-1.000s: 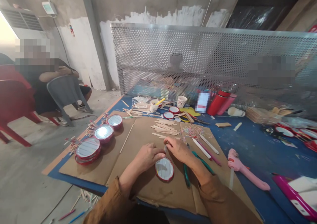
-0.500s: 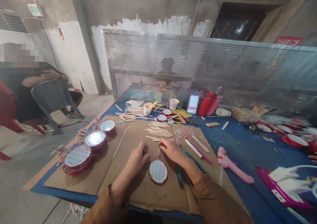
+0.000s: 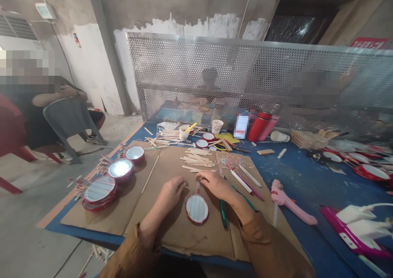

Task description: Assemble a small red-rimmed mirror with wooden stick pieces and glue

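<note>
Clock positions taken from the centre of the red-rimmed disc point(image 3: 197, 209), which lies face up on the cardboard sheet point(image 3: 172, 233) over the blue tabletop point(image 3: 294, 171). Its narrow neck point(image 3: 198, 187) points to 12 o'clock.

Right hand point(image 3: 216, 184), at 1 o'clock: grip closed, fingertips together on the neck's far end. Left hand point(image 3: 171, 191), at 10 to 11 o'clock: fingers curled, apart from the disc; inner fingertips hidden, so cannot tell whether that grip closes on anything.

Handling notes (judgement): pinch lightly and in line with the neck; sideways force would probably swing the disc or strain the joint at its rim. The left fingertips would serve best on the rim near 9 o'clock, clear of the shiny face. Check alignment from straight above.

Surroundings: green-handled pliers point(image 3: 223, 214) near 3 o'clock, close to the right forearm, could snag a sleeve. Pink glue gun point(image 3: 293, 206) at 3 o'clock, farther out; treat its nozzle as hot. Flat wooden sticks point(image 3: 198, 160) at 12 o'clock.
</note>
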Tool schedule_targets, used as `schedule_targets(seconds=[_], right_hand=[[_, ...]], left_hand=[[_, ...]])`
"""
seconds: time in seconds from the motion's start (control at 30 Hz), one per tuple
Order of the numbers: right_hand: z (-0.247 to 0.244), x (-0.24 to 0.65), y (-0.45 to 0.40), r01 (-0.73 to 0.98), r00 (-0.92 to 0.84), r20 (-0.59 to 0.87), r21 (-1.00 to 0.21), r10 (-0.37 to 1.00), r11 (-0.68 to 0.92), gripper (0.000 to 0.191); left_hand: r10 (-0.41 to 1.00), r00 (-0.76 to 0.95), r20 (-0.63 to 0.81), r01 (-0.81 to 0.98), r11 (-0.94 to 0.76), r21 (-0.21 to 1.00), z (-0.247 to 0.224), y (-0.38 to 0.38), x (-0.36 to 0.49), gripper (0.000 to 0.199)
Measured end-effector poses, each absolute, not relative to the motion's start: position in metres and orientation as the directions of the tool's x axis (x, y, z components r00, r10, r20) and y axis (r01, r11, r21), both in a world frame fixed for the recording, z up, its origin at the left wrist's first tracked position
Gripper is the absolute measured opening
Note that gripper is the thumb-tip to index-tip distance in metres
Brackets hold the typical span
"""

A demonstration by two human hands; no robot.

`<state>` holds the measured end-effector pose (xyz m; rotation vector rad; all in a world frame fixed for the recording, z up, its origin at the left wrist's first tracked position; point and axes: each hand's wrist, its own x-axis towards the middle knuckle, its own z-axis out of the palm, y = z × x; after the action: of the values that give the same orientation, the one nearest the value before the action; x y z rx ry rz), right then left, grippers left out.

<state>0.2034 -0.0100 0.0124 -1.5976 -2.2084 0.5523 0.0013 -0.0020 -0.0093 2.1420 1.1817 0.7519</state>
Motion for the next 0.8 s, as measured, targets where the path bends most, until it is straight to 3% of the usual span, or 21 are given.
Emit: schedule_targets(seconds=[0.17, 0.8], right_hand=[[0.0129, 0.2069, -0.0128, 0.794, -0.369, 0.051, -0.502, 0.928, 0.343, 0.028], [0.0041, 0.2056, -0.0104, 0.818, -0.332, 0.078, -0.473, 0.94, 0.328, 0.015]], left_hand=[[0.859, 0.466, 0.21, 0.557, -0.469, 0.685, -0.0089, -0.0032, 0.0023, 0.02], [0.871, 0.454, 0.186, 0.548, -0.438, 0.713, -0.0087, -0.0028, 0.0012, 0.023]])
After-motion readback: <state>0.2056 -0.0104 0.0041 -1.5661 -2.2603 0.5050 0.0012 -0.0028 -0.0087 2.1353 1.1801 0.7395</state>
